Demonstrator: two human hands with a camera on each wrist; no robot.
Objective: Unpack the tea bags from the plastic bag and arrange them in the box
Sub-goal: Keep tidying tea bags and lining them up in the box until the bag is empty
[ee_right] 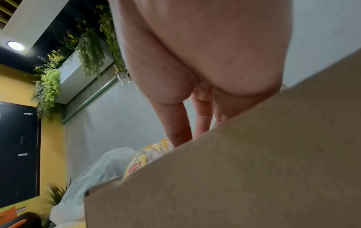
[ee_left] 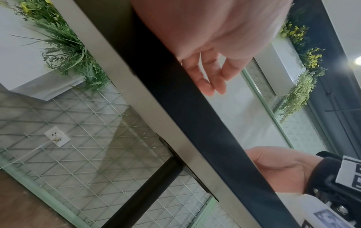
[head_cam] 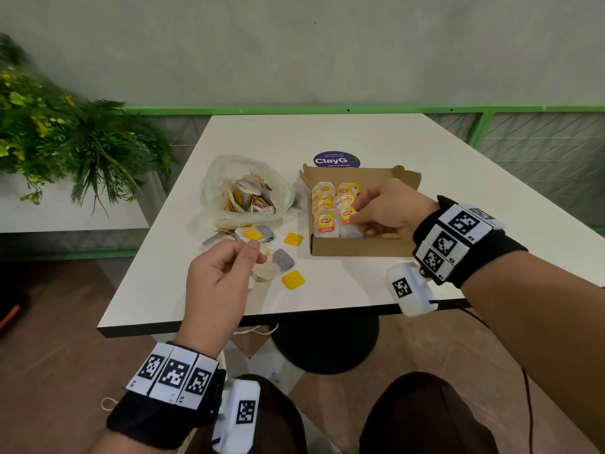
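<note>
Head view: right hand (head_cam: 386, 208) reaching into cardboard box (head_cam: 360, 245), fingertips pinching a tea bag (head_cam: 347, 215) among rows there. Left hand (head_cam: 217, 276) raised, thumb and forefinger pinched, contents unclear. Beyond it, plastic bag (head_cam: 248, 188) on bench (head_cam: 343, 290); loose tea bags (head_cam: 283, 260) just ahead of left fingers.

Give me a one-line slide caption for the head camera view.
Right hand sets tea bags in box; left hand pinches another beside the plastic bag.
</note>
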